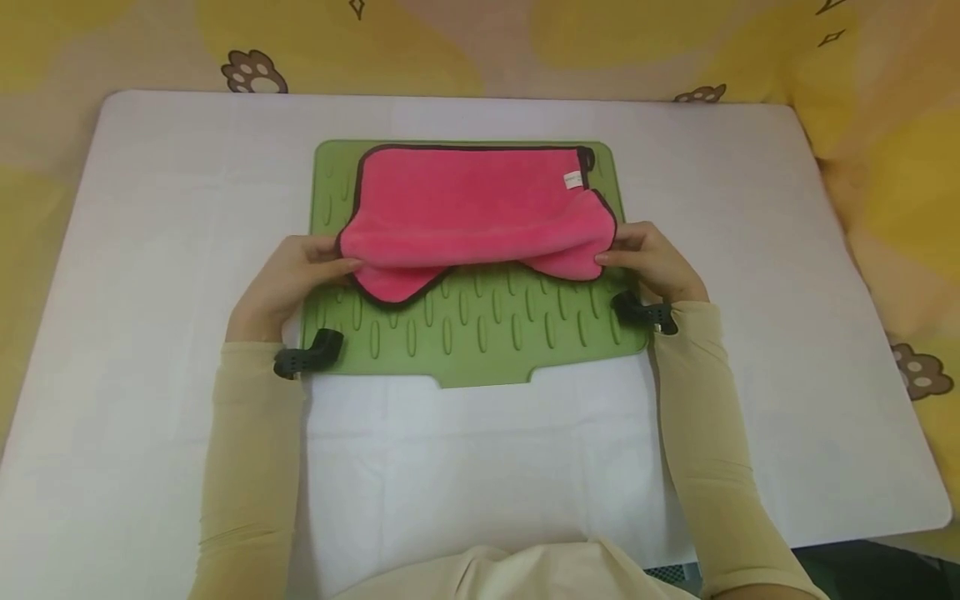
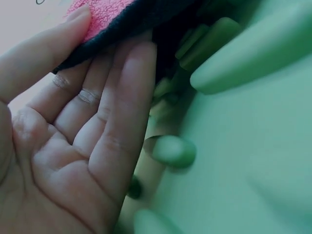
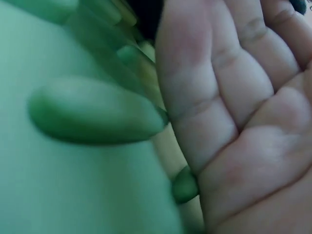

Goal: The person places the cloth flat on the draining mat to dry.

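Observation:
A pink cloth (image 1: 465,200) with dark edging lies over the upper part of a green ridged mat (image 1: 480,342), its near edge raised in a fold. My left hand (image 1: 300,271) pinches the fold's left end, thumb on top and fingers beneath. At the right end, my right hand (image 1: 652,254) grips the cloth in the same way. The left wrist view shows the cloth's dark border (image 2: 107,39) between thumb and fingers. In the right wrist view the fingers (image 3: 190,63) fill the right side, with the cloth mostly out of sight.
Under the mat is a white table (image 1: 480,467). A yellow patterned curtain (image 1: 480,50) hangs along its far and right sides. Dark wrist cameras (image 1: 311,354) sit on both wrists, close over the mat's sides. A small white tag (image 1: 573,180) marks the cloth's upper right.

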Action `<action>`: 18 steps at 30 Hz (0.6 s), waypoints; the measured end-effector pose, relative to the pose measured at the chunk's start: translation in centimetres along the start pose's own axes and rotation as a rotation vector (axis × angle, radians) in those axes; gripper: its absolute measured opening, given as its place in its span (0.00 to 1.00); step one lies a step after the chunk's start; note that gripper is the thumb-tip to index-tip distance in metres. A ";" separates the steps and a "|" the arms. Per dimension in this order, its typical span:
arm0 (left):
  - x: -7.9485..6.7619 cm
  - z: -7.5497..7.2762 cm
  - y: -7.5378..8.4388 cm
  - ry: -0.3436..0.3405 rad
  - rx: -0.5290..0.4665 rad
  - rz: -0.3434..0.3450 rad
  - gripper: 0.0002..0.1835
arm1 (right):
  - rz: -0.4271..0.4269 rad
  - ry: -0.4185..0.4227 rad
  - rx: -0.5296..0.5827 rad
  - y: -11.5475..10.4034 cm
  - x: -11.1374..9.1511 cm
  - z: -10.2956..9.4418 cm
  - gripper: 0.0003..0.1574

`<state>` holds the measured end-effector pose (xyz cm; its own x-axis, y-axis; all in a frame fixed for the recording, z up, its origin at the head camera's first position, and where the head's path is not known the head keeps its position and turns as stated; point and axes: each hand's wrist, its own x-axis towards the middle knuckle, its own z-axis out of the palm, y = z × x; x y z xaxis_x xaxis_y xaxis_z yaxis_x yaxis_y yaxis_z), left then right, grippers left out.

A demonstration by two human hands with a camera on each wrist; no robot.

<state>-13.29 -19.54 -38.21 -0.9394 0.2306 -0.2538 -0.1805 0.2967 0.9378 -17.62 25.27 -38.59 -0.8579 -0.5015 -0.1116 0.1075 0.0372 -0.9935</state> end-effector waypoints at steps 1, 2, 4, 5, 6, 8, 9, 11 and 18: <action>0.0 0.0 0.1 -0.005 0.013 -0.003 0.18 | -0.004 -0.005 0.010 0.0 0.0 0.0 0.19; -0.1 0.0 0.1 -0.019 0.029 -0.006 0.19 | -0.007 -0.010 0.021 0.0 -0.1 -0.1 0.17; -0.1 -0.1 0.2 -0.060 0.074 0.000 0.20 | -0.004 -0.026 0.041 0.0 -0.1 -0.1 0.15; -0.2 -0.1 0.2 -0.082 0.102 0.012 0.21 | 0.001 -0.035 0.051 0.0 -0.1 0.0 0.14; -0.2 -0.1 0.3 -0.105 0.125 0.026 0.22 | 0.005 -0.044 0.053 -0.1 -0.1 0.0 0.14; -0.3 -0.1 0.3 -0.134 0.167 0.053 0.23 | 0.021 -0.060 0.038 -0.2 0.0 0.1 0.15; -0.4 -0.1 0.3 -0.138 0.183 0.066 0.24 | 0.031 -0.064 0.021 -0.2 0.0 0.2 0.16; -0.7 0.0 0.3 -0.126 0.216 0.070 0.24 | 0.056 -0.068 -0.029 -0.3 0.0 0.4 0.18; -1.8 0.7 0.8 -0.081 0.342 0.033 0.20 | 0.153 0.013 -0.283 -0.9 -1.0 1.5 0.26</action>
<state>-11.49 -19.06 -37.21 -0.9144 0.3138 -0.2557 -0.0298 0.5777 0.8157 -16.07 24.43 -37.52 -0.8491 -0.4603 -0.2590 0.0938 0.3511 -0.9316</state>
